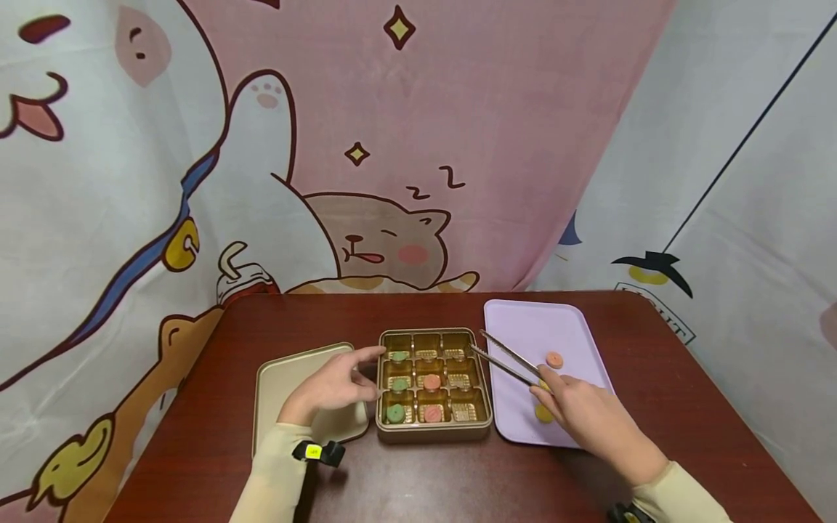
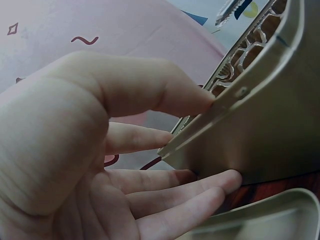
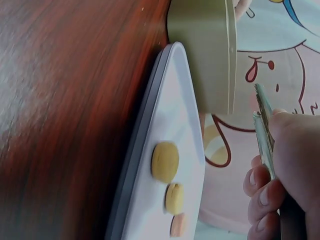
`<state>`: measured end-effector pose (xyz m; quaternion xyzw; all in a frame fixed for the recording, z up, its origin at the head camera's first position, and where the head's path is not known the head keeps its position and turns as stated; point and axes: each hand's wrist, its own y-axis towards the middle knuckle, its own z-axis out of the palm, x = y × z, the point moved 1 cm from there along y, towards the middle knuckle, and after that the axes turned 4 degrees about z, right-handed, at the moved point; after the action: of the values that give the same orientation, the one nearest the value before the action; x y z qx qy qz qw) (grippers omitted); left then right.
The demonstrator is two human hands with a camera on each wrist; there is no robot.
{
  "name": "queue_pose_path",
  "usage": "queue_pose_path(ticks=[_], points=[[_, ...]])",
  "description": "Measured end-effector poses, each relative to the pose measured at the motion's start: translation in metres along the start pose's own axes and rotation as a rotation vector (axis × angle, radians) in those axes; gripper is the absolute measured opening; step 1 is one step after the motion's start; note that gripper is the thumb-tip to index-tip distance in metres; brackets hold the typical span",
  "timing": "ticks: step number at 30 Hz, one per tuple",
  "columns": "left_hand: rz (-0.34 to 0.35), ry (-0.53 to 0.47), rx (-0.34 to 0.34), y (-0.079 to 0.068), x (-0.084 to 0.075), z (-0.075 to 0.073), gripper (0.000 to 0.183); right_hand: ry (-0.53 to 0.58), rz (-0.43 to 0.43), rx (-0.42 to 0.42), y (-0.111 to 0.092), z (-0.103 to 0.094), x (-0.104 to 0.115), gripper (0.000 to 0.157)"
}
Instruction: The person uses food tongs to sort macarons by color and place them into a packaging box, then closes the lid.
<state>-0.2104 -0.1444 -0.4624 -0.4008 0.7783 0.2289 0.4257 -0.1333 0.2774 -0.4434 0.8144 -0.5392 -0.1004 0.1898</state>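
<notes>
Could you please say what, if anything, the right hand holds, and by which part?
The right hand grips silver metal tongs by their rear part, behind the tips.

Eight macarons (image 1: 395,413) — three green, two yellow, three orange-pink — one box (image 1: 434,434) (nine compartments (image 1: 465,412)), tray (image 1: 532,327), lid (image 1: 281,385), tongs (image 1: 511,354).

On the printed wall cloth (image 1: 523,109), a larger Z (image 1: 451,176) and a smaller Z (image 1: 417,193) stand near the upper centre of the head view. At right, a framed caption (image 1: 656,312), partly legible, ends in "UT". Lower left, the black wristband's (image 1: 333,455) yellow label (image 1: 314,452) is too small to read.
</notes>
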Motion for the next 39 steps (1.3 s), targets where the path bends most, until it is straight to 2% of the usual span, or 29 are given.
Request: queue_pose_path(ticks=[9, 18, 24, 28, 33, 39], points=[[0.001, 0.002, 0.003, 0.001, -0.001, -0.001, 0.083, 0.009, 0.166, 0.103, -0.008, 0.000, -0.019, 0.054], [0.004, -0.022, 0.008, 0.001, -0.001, -0.001, 0.083, -0.013, 0.265, 0.194, -0.017, 0.001, -0.035, 0.037], [-0.005, -0.026, 0.002, 0.000, -0.001, -0.001, 0.084, -0.012, 0.298, 0.215, -0.025, 0.000, -0.045, 0.037], [-0.013, -0.025, -0.001, 0.001, -0.002, 0.000, 0.084, -0.015, 0.344, 0.267, -0.031, 0.000, -0.051, 0.035], [-0.019, -0.041, 0.002, 0.000, -0.001, 0.001, 0.085, -0.033, 0.391, 0.318, -0.036, 0.000, -0.058, 0.040], [-0.021, -0.029, 0.010, -0.001, -0.001, 0.000, 0.085, -0.028, 0.433, 0.358, -0.042, -0.002, -0.064, 0.032]])
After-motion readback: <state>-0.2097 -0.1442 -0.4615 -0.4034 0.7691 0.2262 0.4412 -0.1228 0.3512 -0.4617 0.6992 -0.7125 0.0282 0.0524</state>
